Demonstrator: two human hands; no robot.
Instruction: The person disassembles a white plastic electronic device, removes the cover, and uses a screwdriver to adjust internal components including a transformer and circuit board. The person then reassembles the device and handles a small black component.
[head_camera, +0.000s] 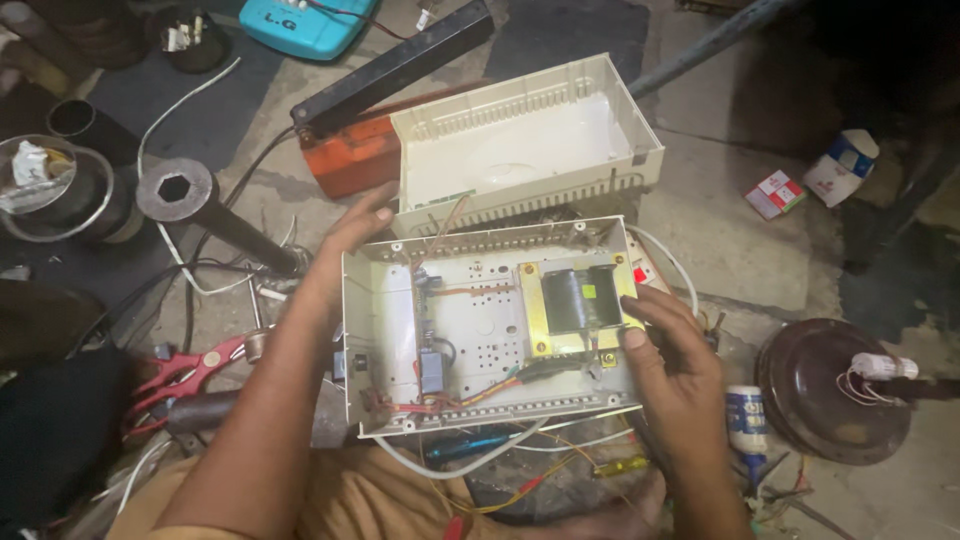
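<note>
Open box: Your open box (470, 330) sits on the floor (720, 200) right in front of you, between your two hands. It is cream plastic with wires and small parts inside.
Left hand: Your left hand (345, 245) is wrapped around the far left corner of the box. The fingers are bent over the edge and hold on to it.
Right hand: Your right hand (670, 345) rests on the right side of the box. The fingers are spread apart, and the thumb touches the box next to the metal block.
Metal block: The metal block (578, 305) with a yellow frame sits inside the box, on its right side.
Lid: The empty cream lid (525, 140) lies upside down just behind the box.
Red pliers: The red pliers (190, 370) lie on the floor to your left.
Screwdriver: A blue screwdriver (470, 443) lies just under the near edge of the box.
</note>
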